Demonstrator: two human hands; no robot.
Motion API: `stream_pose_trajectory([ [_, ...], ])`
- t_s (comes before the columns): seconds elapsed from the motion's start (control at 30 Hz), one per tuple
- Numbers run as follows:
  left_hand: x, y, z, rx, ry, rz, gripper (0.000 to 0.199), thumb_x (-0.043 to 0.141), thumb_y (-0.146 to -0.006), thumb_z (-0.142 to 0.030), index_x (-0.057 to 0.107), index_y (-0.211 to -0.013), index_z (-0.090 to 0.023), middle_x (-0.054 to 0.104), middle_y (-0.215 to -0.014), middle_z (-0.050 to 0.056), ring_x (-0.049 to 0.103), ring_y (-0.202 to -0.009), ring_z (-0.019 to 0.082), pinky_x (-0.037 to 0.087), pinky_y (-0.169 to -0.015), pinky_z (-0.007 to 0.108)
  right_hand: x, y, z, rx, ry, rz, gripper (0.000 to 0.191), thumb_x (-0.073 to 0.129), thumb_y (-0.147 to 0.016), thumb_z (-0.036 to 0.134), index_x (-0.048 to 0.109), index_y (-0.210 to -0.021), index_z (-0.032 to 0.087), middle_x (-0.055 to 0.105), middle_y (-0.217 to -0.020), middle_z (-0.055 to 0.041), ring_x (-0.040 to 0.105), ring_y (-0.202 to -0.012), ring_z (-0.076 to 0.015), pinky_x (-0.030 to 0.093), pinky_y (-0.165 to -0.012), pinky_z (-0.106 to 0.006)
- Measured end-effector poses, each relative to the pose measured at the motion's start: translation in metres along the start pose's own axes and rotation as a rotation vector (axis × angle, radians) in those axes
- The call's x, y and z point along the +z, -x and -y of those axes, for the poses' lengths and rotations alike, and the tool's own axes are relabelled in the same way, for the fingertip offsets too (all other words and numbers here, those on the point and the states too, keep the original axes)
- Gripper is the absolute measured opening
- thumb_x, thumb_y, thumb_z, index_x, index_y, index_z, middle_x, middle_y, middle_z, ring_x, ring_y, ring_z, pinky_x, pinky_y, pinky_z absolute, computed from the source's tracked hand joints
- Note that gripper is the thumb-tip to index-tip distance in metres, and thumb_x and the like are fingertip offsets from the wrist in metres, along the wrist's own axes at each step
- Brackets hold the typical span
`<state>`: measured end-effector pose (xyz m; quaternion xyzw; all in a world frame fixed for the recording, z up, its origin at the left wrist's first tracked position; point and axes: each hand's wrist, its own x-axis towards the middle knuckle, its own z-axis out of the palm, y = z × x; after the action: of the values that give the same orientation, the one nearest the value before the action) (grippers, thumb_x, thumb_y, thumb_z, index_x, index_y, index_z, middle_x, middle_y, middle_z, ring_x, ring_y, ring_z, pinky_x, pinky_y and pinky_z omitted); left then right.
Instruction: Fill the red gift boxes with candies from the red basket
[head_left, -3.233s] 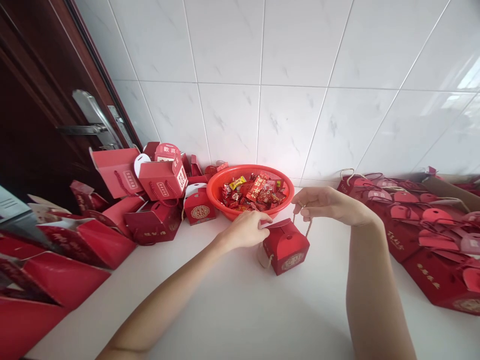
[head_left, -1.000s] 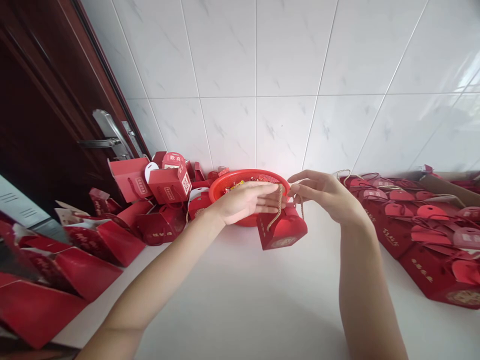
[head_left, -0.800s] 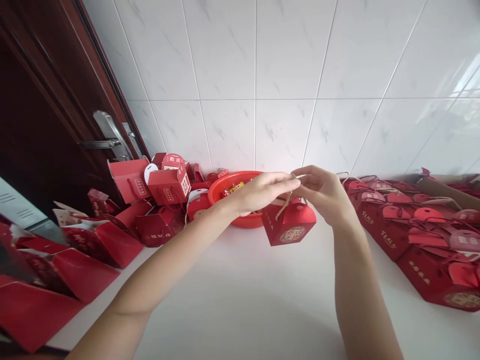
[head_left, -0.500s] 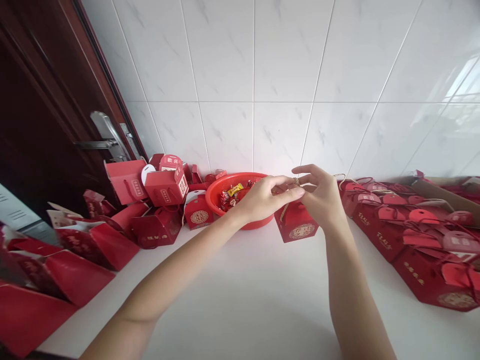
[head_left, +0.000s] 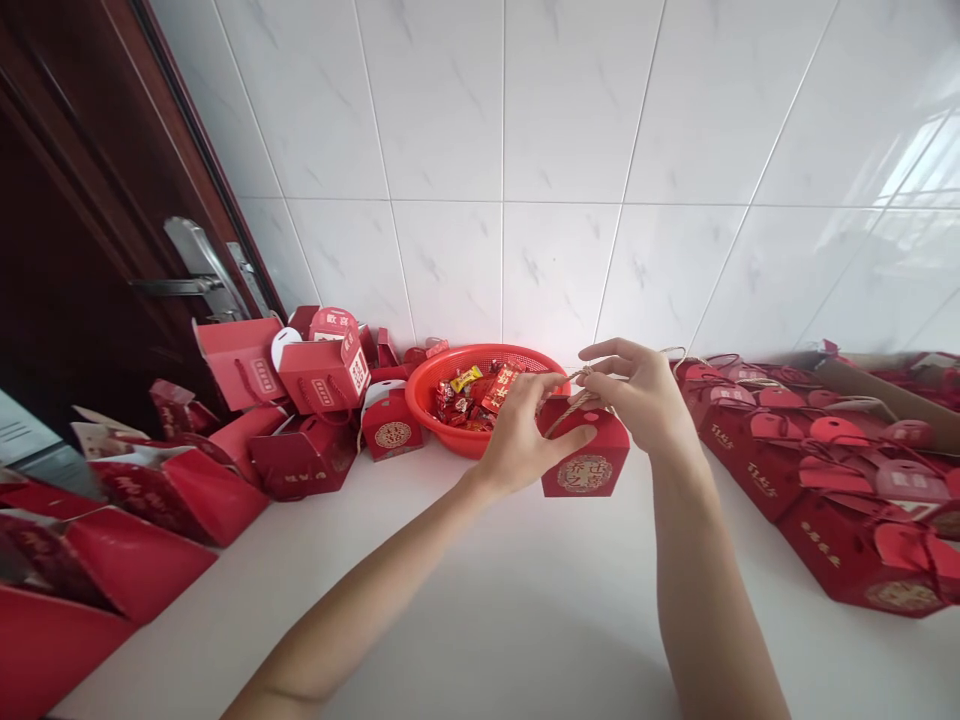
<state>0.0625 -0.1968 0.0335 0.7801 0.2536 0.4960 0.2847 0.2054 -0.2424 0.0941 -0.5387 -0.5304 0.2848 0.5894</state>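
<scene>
A small red gift box [head_left: 585, 465] with a gold round emblem stands on the white table, its front facing me. A beige twisted cord [head_left: 574, 402] rises from its top. My right hand [head_left: 637, 395] pinches the cord above the box between thumb and fingertips. My left hand [head_left: 521, 430] is at the box's left side, thumb and fingers apart, with its fingertips close to the cord; whether they touch it I cannot tell. Behind my left hand sits a red plastic basket [head_left: 450, 436] holding wrapped candies [head_left: 457, 402].
Rows of closed red boxes [head_left: 810, 500] line the right side, beside an open cardboard carton [head_left: 877, 390]. To the left are stacked red boxes [head_left: 322, 375], a smaller box [head_left: 391, 425] and several open red bags [head_left: 142, 510]. A tiled wall [head_left: 562, 270] stands behind.
My left hand has come off the cord's knot, lowering and spreading its fingers. My right hand stays at the cord. The box's emblem now faces me more squarely.
</scene>
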Motion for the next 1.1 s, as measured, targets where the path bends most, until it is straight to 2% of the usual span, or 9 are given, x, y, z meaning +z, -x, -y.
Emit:
stream_pose_trajectory([
  [0.17,0.004,0.001,0.004,-0.062,-0.101,0.058,0.048,0.077,-0.079,-0.041,0.056,-0.119,-0.025,0.058,-0.123,0.009,0.05,-0.121,0.029,0.042,-0.103,0.044,-0.003,0.0,0.001,-0.008,-0.068,0.044,0.026,0.067,-0.068,0.019,0.063,-0.093,0.02,0.069,-0.074,-0.0012,0.07,-0.065,-0.0187,0.06,-0.07,-0.035],
  [0.33,0.008,0.0,0.01,-0.13,-0.01,0.126,0.029,0.074,-0.082,-0.039,0.061,-0.103,-0.022,0.061,-0.115,0.007,0.052,-0.119,0.027,0.04,-0.105,0.041,-0.009,-0.002,0.001,-0.017,-0.128,0.037,0.029,0.069,-0.065,0.019,0.063,-0.093,0.019,0.069,-0.07,-0.0007,0.067,-0.059,-0.0177,0.057,-0.066,-0.035],
  [0.43,0.01,0.001,0.014,-0.215,0.079,0.134,0.03,0.077,-0.079,-0.039,0.061,-0.098,-0.023,0.062,-0.111,0.005,0.056,-0.113,0.025,0.042,-0.103,0.04,-0.013,-0.003,0.002,-0.011,-0.154,0.039,0.029,0.071,-0.064,0.019,0.063,-0.092,0.019,0.068,-0.067,0.0003,0.062,-0.052,-0.0143,0.054,-0.061,-0.032],
  [0.57,0.012,0.002,0.015,-0.252,0.099,0.128,0.033,0.079,-0.074,-0.037,0.061,-0.098,-0.022,0.062,-0.111,0.004,0.057,-0.111,0.024,0.041,-0.103,0.039,-0.017,-0.006,0.0,-0.003,-0.203,0.079,0.031,0.074,-0.064,0.022,0.063,-0.093,0.019,0.069,-0.07,0.0,0.059,-0.051,-0.0118,0.051,-0.058,-0.03],
  [0.77,0.01,0.006,0.017,-0.337,0.151,0.134,0.037,0.08,-0.072,-0.04,0.06,-0.097,-0.023,0.063,-0.111,0.003,0.058,-0.108,0.023,0.044,-0.097,0.036,-0.016,-0.007,-0.003,-0.002,-0.184,0.122,0.038,0.079,-0.066,0.029,0.062,-0.099,0.02,0.07,-0.076,-0.0013,0.062,-0.061,-0.0141,0.052,-0.065,-0.032],
  [0.9,0.003,0.016,0.026,-0.46,0.212,0.213,0.038,0.078,-0.073,-0.047,0.059,-0.096,-0.023,0.066,-0.11,0.001,0.059,-0.106,0.023,0.044,-0.095,0.036,-0.013,-0.004,0.0,0.038,-0.121,0.255,0.047,0.082,-0.067,0.031,0.062,-0.108,0.02,0.072,-0.079,-0.0021,0.067,-0.068,-0.0173,0.053,-0.073,-0.035],
  [0.97,-0.001,0.023,0.031,-0.482,0.201,0.236,0.039,0.078,-0.072,-0.047,0.06,-0.096,-0.023,0.066,-0.111,0.001,0.059,-0.107,0.023,0.044,-0.095,0.036,-0.01,-0.003,0.0,0.059,-0.059,0.333,0.045,0.081,-0.069,0.032,0.063,-0.109,0.021,0.072,-0.079,-0.0014,0.068,-0.069,-0.0179,0.052,-0.072,-0.034],
  [1.1,-0.004,0.039,0.038,-0.393,0.096,0.266,0.038,0.079,-0.072,-0.042,0.063,-0.099,-0.022,0.066,-0.11,0.005,0.06,-0.107,0.025,0.047,-0.094,0.037,-0.003,-0.005,-0.008,0.12,0.216,0.525,0.034,0.077,-0.072,0.028,0.065,-0.103,0.022,0.068,-0.065,0.0022,0.065,-0.058,-0.0168,0.045,-0.054,-0.027],
])
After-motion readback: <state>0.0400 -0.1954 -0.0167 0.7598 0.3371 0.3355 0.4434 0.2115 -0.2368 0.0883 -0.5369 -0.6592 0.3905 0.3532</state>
